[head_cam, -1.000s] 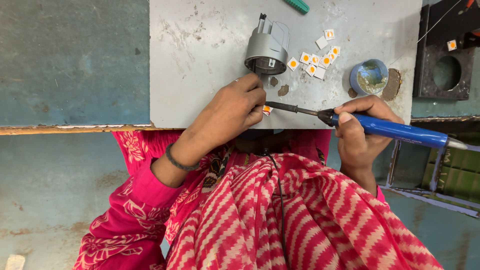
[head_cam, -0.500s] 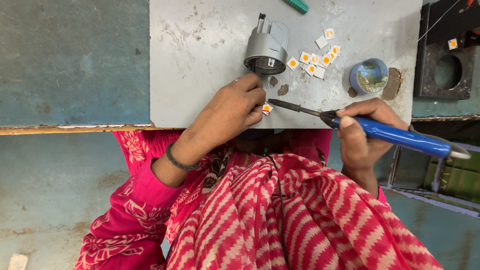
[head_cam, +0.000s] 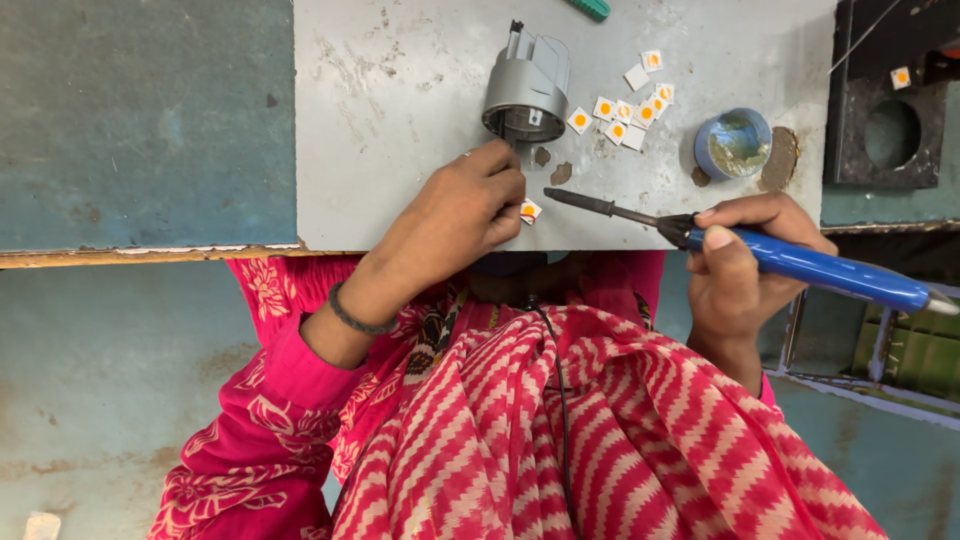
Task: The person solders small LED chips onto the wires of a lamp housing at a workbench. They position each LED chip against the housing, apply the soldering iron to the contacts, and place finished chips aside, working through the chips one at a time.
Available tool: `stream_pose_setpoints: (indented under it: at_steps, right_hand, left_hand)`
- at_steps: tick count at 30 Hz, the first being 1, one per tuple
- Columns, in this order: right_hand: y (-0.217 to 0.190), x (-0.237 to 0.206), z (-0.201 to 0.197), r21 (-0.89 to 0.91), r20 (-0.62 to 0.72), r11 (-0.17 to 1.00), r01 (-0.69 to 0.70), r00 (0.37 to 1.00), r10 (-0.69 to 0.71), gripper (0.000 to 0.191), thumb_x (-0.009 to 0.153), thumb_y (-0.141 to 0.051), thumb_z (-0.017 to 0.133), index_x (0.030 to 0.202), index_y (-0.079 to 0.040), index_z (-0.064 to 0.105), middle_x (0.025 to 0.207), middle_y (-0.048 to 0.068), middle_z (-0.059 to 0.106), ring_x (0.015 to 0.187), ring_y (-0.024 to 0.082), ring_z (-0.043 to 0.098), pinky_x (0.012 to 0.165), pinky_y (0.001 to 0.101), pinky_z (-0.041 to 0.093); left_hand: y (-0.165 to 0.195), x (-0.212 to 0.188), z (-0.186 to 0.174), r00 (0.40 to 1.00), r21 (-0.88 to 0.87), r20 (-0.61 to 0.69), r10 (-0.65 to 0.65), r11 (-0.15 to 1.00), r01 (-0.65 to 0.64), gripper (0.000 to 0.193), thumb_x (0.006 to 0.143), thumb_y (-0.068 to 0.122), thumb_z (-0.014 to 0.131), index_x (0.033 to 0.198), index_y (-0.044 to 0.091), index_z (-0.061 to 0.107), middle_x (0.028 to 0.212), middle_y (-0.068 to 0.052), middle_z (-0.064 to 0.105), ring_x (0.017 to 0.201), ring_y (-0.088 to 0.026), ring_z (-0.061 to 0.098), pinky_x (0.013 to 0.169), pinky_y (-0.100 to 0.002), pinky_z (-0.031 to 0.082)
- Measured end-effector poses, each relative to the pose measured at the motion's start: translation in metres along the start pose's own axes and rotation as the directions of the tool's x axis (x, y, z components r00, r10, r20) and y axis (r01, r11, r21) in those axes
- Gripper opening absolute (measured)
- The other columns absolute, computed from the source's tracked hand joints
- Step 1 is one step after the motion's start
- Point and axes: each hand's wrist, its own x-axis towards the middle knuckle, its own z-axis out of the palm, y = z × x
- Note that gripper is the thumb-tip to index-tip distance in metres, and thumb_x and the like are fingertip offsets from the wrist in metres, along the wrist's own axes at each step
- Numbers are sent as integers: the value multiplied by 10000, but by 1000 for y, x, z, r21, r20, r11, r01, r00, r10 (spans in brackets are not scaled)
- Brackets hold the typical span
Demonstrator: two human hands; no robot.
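My left hand [head_cam: 463, 212] rests on the grey worktop [head_cam: 400, 90] and pinches a small white square chip with an orange centre [head_cam: 530, 211] at its fingertips. My right hand [head_cam: 738, 262] grips a blue-handled soldering iron [head_cam: 815, 267], whose dark tip [head_cam: 560, 195] lies just right of the chip, a little apart from it. A grey cylindrical lamp housing [head_cam: 527, 88] stands just beyond my left hand. Several more white and orange chips [head_cam: 625, 108] lie scattered to the right of the housing.
A small blue round tin of paste [head_cam: 734, 143] sits right of the chips, with a brown pad [head_cam: 779, 158] beside it. A black block with a round hole [head_cam: 890, 130] lies at the far right. A green tool end [head_cam: 590, 8] shows at the top edge.
The soldering iron tip has drawn back slightly to the right, away from the chip. My left hand has stayed in place holding the chip.
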Motion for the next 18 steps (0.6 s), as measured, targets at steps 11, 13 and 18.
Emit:
stream_pose_setpoints:
  at_steps: [11,13,18]
  right_hand:
    - [2,-30,-18,95,-207,993,64,977,-43,282,1004,-183,649,942,87,595,871,144,617,550,142,507,502,237,423]
    - [6,-38,-21,108,-246,992,71,968,-43,275,1007,-186,647,978,81,588,905,151,619,560,148,504,494,240,422]
    - [12,-54,-25,182,-294,975,128,953,-70,282,1035,-193,648,1076,77,578,917,163,615,546,162,498,514,262,443]
  left_hand:
    - [-15,6,-10,996,23,-46,81,996,-80,121,874,27,733,924,-11,630,993,-140,617,849,-345,662,732,-408,548]
    - [-17,8,-10,996,5,-54,76,997,-76,114,865,8,731,914,-20,632,985,-139,618,820,-311,676,715,-381,554]
    - [-19,9,-11,995,11,-77,67,998,-66,96,871,-25,726,898,-36,634,962,-127,612,786,-255,683,697,-346,559]
